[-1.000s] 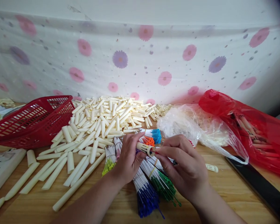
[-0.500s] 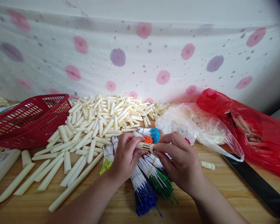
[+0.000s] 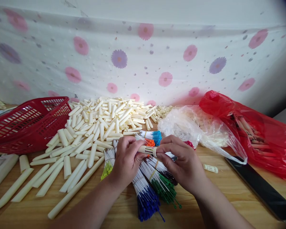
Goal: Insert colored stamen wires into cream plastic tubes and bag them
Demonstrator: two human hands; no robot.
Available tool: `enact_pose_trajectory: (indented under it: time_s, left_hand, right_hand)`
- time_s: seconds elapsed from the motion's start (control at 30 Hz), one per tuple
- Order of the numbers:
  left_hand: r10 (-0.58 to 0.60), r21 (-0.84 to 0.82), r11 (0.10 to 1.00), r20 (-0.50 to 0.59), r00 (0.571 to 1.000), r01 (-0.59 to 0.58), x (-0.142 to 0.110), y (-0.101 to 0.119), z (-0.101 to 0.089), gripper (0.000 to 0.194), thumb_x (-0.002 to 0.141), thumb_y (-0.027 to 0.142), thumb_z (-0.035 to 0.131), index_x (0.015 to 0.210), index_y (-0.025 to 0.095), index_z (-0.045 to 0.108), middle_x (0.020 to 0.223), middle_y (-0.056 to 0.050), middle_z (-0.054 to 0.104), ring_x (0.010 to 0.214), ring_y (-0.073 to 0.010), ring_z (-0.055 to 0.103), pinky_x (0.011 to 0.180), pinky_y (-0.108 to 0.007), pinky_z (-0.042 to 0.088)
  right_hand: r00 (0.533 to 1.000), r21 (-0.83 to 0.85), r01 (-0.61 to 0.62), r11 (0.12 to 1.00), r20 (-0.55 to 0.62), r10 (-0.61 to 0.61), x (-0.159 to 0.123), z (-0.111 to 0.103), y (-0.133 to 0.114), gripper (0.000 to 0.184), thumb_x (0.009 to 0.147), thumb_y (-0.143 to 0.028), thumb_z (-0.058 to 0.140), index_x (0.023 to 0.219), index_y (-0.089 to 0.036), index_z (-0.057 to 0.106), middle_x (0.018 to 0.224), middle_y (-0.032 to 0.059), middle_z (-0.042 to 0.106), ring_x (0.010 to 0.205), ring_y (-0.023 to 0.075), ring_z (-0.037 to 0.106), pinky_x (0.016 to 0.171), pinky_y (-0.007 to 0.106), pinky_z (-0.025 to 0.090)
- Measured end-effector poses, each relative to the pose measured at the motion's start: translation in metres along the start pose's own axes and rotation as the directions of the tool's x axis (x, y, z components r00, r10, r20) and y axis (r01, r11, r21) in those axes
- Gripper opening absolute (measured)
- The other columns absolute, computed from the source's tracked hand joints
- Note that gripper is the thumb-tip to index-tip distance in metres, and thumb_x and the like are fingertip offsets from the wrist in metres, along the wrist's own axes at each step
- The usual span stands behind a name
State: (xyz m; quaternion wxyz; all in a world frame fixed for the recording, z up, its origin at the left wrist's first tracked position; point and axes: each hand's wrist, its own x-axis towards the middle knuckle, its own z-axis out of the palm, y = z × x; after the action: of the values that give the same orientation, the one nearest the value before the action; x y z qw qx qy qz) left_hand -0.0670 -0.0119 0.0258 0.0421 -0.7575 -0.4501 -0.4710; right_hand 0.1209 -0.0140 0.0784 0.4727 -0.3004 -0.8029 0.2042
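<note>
Between my two hands lies a short cream slotted plastic tube, held roughly level. My left hand is closed round its left end, thumb and forefinger pinching it. The fingertips of my right hand are closed at its right end; whether they also hold a smaller part is hidden. Below the hands, bundles of thin white sticks with blue tips, green tips and yellow-green tips lie fanned on the table. Orange-tipped sticks and light-blue-tipped sticks lie just beyond.
A large heap of cream tubes covers the back and left. The red basket stands at far left. To the right are a clear plastic bag, a red bag, a black flat bar and a loose slotted piece.
The view has shifted slightly. Both hands keep their hold at the tube's ends, with hardly any movement.
</note>
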Motion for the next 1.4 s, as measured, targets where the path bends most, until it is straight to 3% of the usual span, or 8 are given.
enact_pose_trajectory:
  time_s: [0.17, 0.4, 0.53, 0.6, 0.7, 0.87, 1.17, 1.4]
  left_hand:
    - [0.020, 0.034, 0.999, -0.035, 0.999, -0.018, 0.000, 0.000, -0.002, 0.034, 0.091, 0.041, 0.044, 0.107, 0.017, 0.061, 0.095, -0.008, 0.047, 0.089, -0.0209, 0.049, 0.078, -0.036, 0.044]
    - [0.001, -0.020, 1.000, 0.019, 1.000, -0.001, 0.000, 0.001, 0.000, 0.033, 0.091, 0.040, 0.043, 0.108, 0.018, 0.061, 0.094, -0.007, 0.047, 0.090, -0.0207, 0.049, 0.078, -0.034, 0.044]
    - [0.007, -0.050, 0.999, 0.021, 1.000, -0.006, 0.001, 0.003, -0.001, 0.032, 0.091, 0.038, 0.044, 0.107, 0.017, 0.061, 0.094, -0.007, 0.047, 0.090, -0.0202, 0.049, 0.078, -0.034, 0.044]
    - [0.017, -0.040, 0.999, -0.009, 1.000, -0.017, 0.001, 0.003, -0.003, 0.030, 0.091, 0.037, 0.046, 0.107, 0.017, 0.062, 0.094, -0.007, 0.047, 0.089, -0.0199, 0.049, 0.077, -0.034, 0.044]
    - [0.033, 0.010, 0.999, -0.063, 0.997, -0.032, 0.002, 0.004, -0.004, 0.030, 0.090, 0.038, 0.048, 0.107, 0.017, 0.062, 0.093, -0.007, 0.047, 0.087, -0.0196, 0.048, 0.076, -0.034, 0.043]
    - [0.064, 0.153, 0.987, -0.130, 0.989, -0.044, 0.003, 0.004, -0.006, 0.028, 0.090, 0.037, 0.048, 0.103, 0.017, 0.063, 0.093, -0.007, 0.046, 0.085, -0.0200, 0.048, 0.075, -0.035, 0.042]
    - [0.075, 0.210, 0.976, -0.122, 0.990, -0.048, 0.004, 0.003, -0.003, 0.025, 0.089, 0.034, 0.049, 0.101, 0.018, 0.064, 0.090, -0.007, 0.048, 0.084, -0.0211, 0.049, 0.075, -0.036, 0.042]
    - [0.058, 0.213, 0.977, -0.125, 0.990, -0.030, 0.006, 0.001, -0.004, 0.026, 0.088, 0.036, 0.051, 0.097, 0.018, 0.067, 0.087, -0.006, 0.051, 0.082, -0.0210, 0.049, 0.073, -0.035, 0.041]
  right_hand:
    - [0.996, 0.084, -0.073, 0.994, -0.048, 0.077, 0.000, 0.005, 0.001, 0.011, 0.081, -0.011, 0.059, 0.073, -0.018, 0.062, 0.073, 0.0008, 0.058, 0.070, 0.0107, 0.056, 0.065, 0.022, 0.046]
    - [0.975, -0.261, 0.212, 0.942, -0.006, -0.221, -0.001, 0.000, 0.005, 0.013, 0.080, -0.005, 0.056, 0.084, -0.015, 0.062, 0.084, 0.0060, 0.058, 0.078, 0.0151, 0.053, 0.069, 0.029, 0.046]
    - [0.954, -0.290, 0.289, 0.913, 0.011, -0.298, -0.002, -0.001, 0.005, 0.015, 0.081, -0.004, 0.056, 0.088, -0.015, 0.061, 0.086, 0.0069, 0.058, 0.078, 0.0154, 0.052, 0.070, 0.030, 0.045]
    - [0.971, -0.206, 0.219, 0.954, -0.055, -0.235, -0.002, 0.002, 0.003, 0.013, 0.082, -0.005, 0.055, 0.084, -0.016, 0.061, 0.082, 0.0051, 0.058, 0.077, 0.0143, 0.053, 0.067, 0.027, 0.045]
    - [0.991, 0.030, -0.010, 1.000, -0.136, 0.014, -0.003, 0.012, 0.002, 0.010, 0.081, -0.010, 0.058, 0.075, -0.018, 0.060, 0.072, 0.0008, 0.056, 0.070, 0.0120, 0.053, 0.062, 0.024, 0.043]
    - [0.900, 0.472, -0.352, 0.809, -0.066, 0.430, -0.005, 0.025, 0.003, 0.011, 0.080, -0.024, 0.062, 0.071, -0.018, 0.060, 0.068, -0.0004, 0.057, 0.064, 0.0111, 0.052, 0.059, 0.024, 0.042]
    - [0.861, 0.447, -0.412, 0.794, -0.093, 0.500, -0.004, 0.029, 0.002, 0.016, 0.077, -0.028, 0.062, 0.067, -0.017, 0.058, 0.066, 0.0000, 0.054, 0.062, 0.0115, 0.048, 0.058, 0.024, 0.039]
    - [0.852, 0.646, -0.391, 0.656, -0.015, 0.523, -0.006, 0.029, 0.000, 0.012, 0.076, -0.029, 0.066, 0.070, -0.018, 0.064, 0.071, -0.0003, 0.059, 0.067, 0.0120, 0.052, 0.064, 0.025, 0.043]
